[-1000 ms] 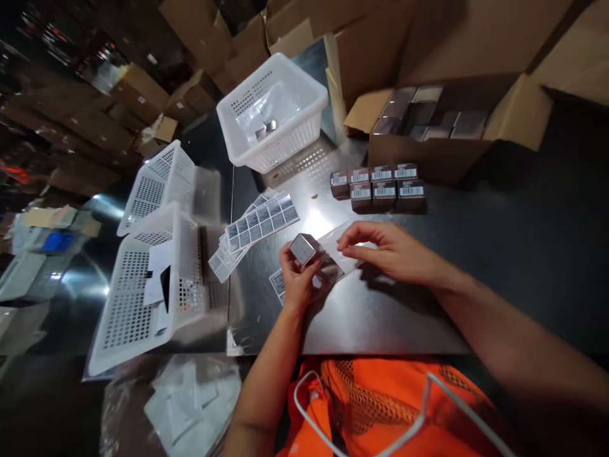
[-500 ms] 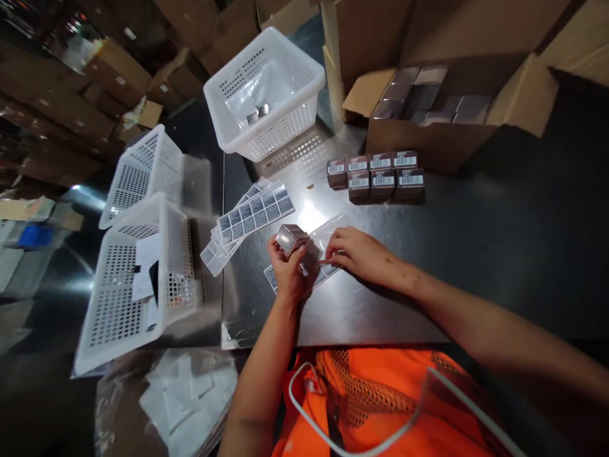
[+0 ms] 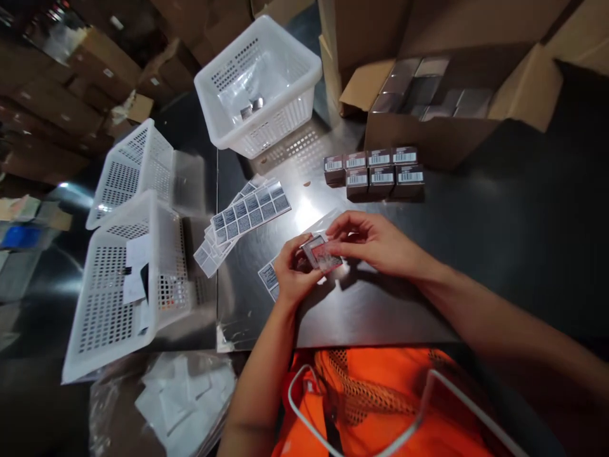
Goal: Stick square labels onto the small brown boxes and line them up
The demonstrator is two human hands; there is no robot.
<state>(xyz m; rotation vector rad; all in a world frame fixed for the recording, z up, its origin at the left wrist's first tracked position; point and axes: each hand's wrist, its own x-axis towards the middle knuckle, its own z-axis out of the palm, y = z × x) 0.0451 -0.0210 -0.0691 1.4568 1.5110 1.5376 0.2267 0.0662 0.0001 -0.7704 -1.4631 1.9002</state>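
Observation:
My left hand [image 3: 292, 276] is closed around a small box [image 3: 309, 244], tilted so that one face points up toward me. Against that face lies a clear sticker with a red edge [image 3: 325, 257]. The fingertips of my right hand [image 3: 375, 246] pinch the sticker's right side; whether it sticks to the box I cannot tell. Partly hidden beneath my left hand is a sheet of grey printed labels [image 3: 268, 277]. More label sheets [image 3: 251, 211] lie fanned in a pile to the left.
Several dark boxes with barcode labels [image 3: 380, 181] stand in two rows before an open carton [image 3: 428, 136] of similar boxes. A white basket [image 3: 280, 127] stands at the back. Two more baskets [image 3: 114, 304] are at the left. A plastic bag of white papers [image 3: 181, 400] sits below the table edge.
My right hand has lifted from the label sheet and brought the red-edged sticker to the box. My left hand has turned the box and shifted slightly right.

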